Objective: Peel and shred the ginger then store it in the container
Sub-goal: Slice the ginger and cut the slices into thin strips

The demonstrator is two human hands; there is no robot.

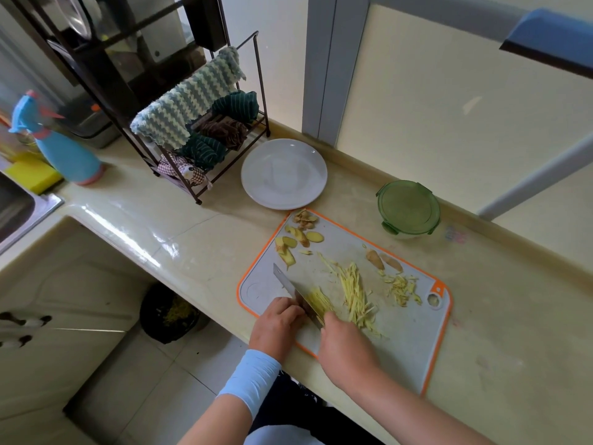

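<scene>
A grey cutting board [414, 342] with an orange rim lies on the counter. My right hand [345, 343] grips the handle of a knife [288, 284], and the blade points away to the left. My left hand [277, 321] sits against the blade's left side with curled fingers, holding down ginger that it mostly hides. Fresh yellow shreds [317, 300] lie along the blade's right side. More shredded ginger [354, 290] is piled mid-board, with a smaller heap [401, 287] to the right. Ginger peels and slices [298, 236] lie at the far left corner. A lidded green container [408, 207] stands behind the board.
An empty white plate [284, 173] sits behind the board. Left of it stands a dark rack of cloths [199, 130], then a blue spray bottle [64, 152], a yellow sponge [32, 176] and the sink [19, 210]. A black bin [170, 313] stands on the floor.
</scene>
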